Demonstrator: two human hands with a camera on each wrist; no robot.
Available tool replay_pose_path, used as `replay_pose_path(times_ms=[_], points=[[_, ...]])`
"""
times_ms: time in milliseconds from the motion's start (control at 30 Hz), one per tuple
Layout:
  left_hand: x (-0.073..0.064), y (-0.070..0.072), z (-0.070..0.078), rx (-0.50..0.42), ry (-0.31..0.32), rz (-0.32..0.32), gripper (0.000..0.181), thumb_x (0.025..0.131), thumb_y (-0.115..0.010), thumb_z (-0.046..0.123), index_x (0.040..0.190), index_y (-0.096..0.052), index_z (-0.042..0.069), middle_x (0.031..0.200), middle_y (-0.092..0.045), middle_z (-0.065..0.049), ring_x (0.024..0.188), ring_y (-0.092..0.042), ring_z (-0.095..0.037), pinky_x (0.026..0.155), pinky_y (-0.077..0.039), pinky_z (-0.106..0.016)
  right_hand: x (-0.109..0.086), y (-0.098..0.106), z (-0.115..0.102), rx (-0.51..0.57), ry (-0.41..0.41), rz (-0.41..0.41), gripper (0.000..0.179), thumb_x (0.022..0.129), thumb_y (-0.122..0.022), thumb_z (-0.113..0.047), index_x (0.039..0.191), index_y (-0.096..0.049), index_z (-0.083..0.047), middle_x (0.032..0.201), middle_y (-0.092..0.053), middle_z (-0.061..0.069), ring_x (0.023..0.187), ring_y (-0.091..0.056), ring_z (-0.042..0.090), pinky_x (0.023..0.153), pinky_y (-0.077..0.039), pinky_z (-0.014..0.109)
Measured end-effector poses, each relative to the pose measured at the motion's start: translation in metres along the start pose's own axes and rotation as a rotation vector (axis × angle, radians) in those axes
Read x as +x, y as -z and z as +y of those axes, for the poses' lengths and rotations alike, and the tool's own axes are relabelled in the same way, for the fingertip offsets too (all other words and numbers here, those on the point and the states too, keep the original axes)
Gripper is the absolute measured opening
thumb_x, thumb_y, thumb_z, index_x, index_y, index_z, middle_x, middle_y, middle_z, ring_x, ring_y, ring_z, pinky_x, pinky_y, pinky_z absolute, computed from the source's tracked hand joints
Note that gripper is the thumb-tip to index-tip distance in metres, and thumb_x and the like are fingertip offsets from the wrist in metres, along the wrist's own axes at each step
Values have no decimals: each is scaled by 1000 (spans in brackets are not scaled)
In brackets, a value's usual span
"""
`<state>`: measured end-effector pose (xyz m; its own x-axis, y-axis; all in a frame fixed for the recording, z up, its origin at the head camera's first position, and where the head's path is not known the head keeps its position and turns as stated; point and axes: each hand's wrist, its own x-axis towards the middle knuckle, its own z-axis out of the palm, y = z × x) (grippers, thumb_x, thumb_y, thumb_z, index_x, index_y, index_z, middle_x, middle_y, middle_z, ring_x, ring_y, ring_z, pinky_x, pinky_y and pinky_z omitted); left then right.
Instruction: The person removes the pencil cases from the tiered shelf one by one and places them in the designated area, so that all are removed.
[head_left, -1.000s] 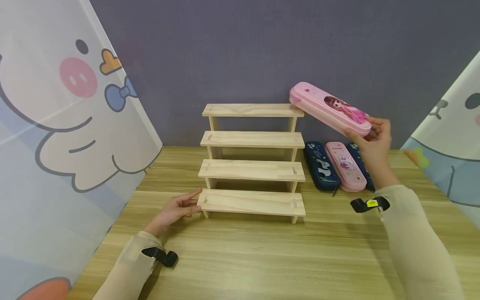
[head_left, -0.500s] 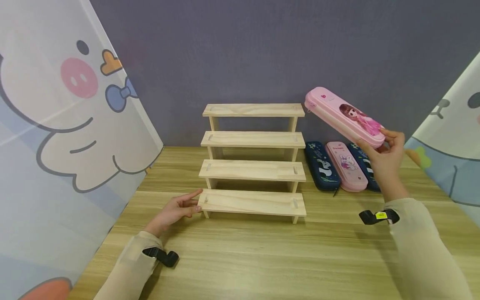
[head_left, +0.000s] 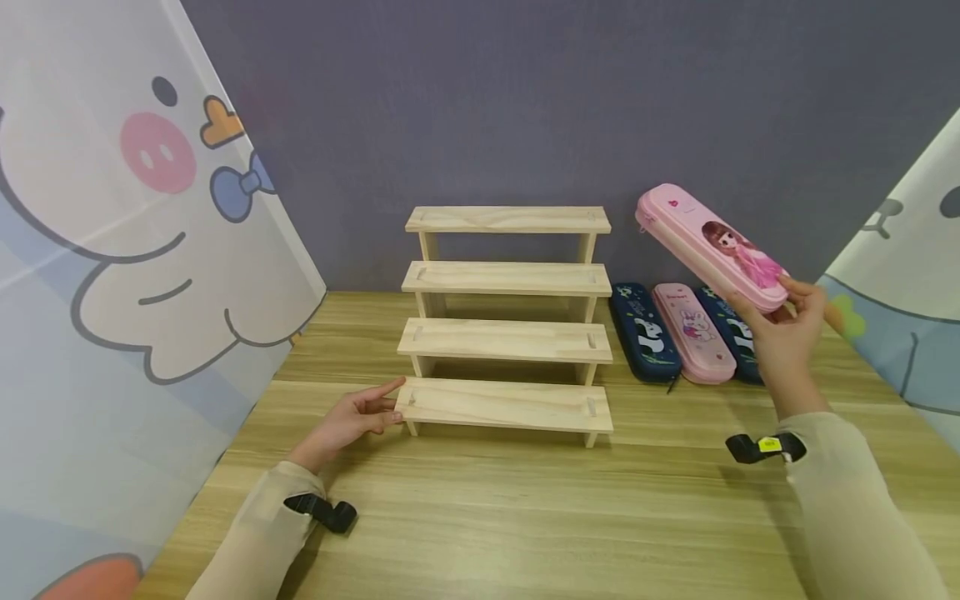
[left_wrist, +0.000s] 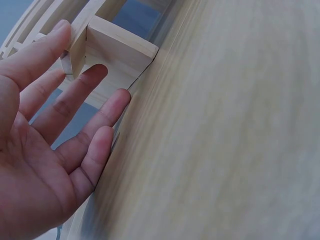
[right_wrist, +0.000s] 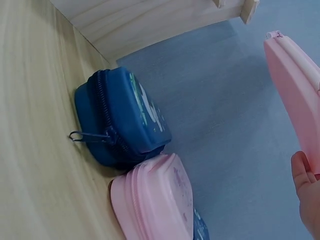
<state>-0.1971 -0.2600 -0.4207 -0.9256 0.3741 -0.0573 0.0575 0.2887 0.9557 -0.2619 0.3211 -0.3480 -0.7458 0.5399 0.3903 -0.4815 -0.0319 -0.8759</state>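
Observation:
In the head view my right hand [head_left: 787,333] grips one end of a pink pencil case [head_left: 712,246] with a doll in a pink dress on its lid. The case hangs tilted in the air above several others, its far end pointing up and left. My left hand [head_left: 348,425] touches the left end of the lowest board of a wooden four-step stand [head_left: 502,404] with thumb and index finger. In the left wrist view its other fingers [left_wrist: 92,80] stay loosely extended beside the stand's leg [left_wrist: 122,37]. In the right wrist view only part of the right hand [right_wrist: 307,195] shows.
Right of the stand, a navy panda pencil case [head_left: 645,333], a pink rabbit pencil case [head_left: 693,333] and another navy one [head_left: 738,333] lie side by side on the wooden table [head_left: 495,517]. A dark grey wall [head_left: 480,100] rises behind; cartoon-printed panels flank the table.
My right hand has carried the pink doll pencil case right and slightly down, away from the stand's top step. The left hand has kept its place.

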Motion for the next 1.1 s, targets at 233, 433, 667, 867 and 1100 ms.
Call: replay_pose_path(times_ms=[233,433,667,867,1100], points=[[-1,0,-1,2,-1,-2,65,95,-66,7,153,-35,1,128,-61,-27,91,-65,-12,67,-49,-27,-1,6,7,26,-6,21,60,76,-81,8,121,-47,-12,126,-43,3,97,-60,12,77,-50,12],[0,0,-1,3,3,-3,65,95,-66,8,153,-36,2,126,-62,-25,91,-65,-12,67,-49,-27,-3,13,14,44,-14,47,61,74,-81,11,120,-48,-11,124,-45,4,96,-62,11,75,-51,13],[0,0,2,-4,-4,-3,66,95,-67,8,153,-35,1,126,-62,-26,89,-64,-13,66,-49,-27,-1,20,19,96,64,74,58,72,-79,18,116,-50,-7,121,-46,8,92,-64,13,76,-52,15],[-1,0,2,1,1,-1,66,96,-67,9,153,-35,1,126,-62,-26,85,-63,-13,66,-49,-27,2,28,22,69,58,92,60,73,-79,17,119,-48,-7,123,-42,6,94,-61,12,78,-51,14],[0,0,2,9,7,6,65,95,-67,10,153,-36,2,124,-64,-24,87,-63,-13,66,-49,-27,4,39,27,-57,26,107,67,74,-82,9,127,-47,-11,128,-41,2,98,-57,9,80,-48,11]])
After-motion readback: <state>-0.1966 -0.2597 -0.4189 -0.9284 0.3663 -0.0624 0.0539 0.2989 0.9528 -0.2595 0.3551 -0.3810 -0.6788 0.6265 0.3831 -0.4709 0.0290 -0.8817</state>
